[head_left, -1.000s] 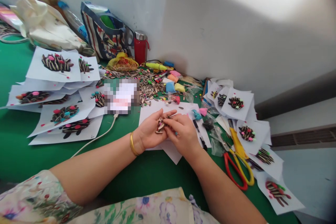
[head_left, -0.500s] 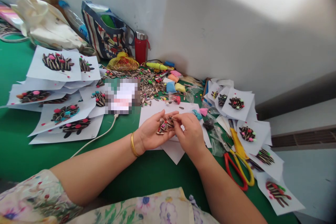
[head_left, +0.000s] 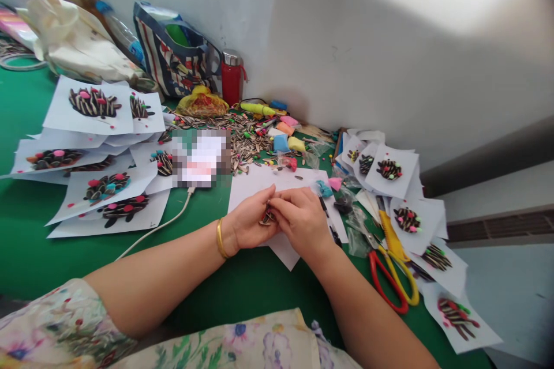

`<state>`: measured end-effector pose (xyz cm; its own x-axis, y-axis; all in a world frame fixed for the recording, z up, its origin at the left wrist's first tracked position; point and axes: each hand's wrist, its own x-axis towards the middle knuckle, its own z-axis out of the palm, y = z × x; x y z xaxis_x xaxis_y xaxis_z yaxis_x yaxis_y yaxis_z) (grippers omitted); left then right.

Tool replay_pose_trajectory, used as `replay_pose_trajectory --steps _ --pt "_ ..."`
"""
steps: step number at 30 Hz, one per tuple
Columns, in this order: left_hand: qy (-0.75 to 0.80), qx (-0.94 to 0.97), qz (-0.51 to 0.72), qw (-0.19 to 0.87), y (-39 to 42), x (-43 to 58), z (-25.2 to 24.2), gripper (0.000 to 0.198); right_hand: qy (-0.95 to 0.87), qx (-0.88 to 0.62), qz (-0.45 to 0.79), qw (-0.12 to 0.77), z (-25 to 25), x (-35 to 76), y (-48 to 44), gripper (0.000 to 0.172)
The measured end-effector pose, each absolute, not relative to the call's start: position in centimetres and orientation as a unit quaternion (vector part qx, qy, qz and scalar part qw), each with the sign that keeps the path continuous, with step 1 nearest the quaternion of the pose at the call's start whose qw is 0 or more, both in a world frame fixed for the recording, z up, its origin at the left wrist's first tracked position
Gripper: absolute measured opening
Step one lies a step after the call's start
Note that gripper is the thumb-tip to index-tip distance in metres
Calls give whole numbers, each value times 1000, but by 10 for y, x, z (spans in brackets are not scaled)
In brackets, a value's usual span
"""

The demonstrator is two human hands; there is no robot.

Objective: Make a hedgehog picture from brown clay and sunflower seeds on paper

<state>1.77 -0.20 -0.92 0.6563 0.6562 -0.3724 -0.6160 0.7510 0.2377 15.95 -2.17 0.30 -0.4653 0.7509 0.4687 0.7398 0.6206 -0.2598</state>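
My left hand is cupped, palm up, around a small clump of sunflower seeds with coloured bits among them. Bent over that palm, my right hand presses its thumb and fingertips together at the seeds, and the fingers hide most of the clump. Whether the seeds are loose or stuck together I cannot tell. Both hands are above white paper sheets on the green table. A black pen lies on the paper beside my right wrist.
Seed-decorated paper cards are stacked at left and right. Behind the paper lie a heap of seeds and coloured clay packets. Scissors rest right of my forearm. A cable runs left to a blurred phone.
My right hand has moved slightly left and closed further over my left palm, so less of the seed clump shows. The pen on the paper has come into view.
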Motion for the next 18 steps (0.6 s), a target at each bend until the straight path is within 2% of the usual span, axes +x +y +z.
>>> replay_pose_trajectory --steps 12,18 --pt "235 38 313 920 -5 16 -7 39 -881 -414 -43 224 10 158 -25 18" --pt "213 43 312 925 -4 14 -10 33 -882 -418 -47 215 9 159 -25 13"
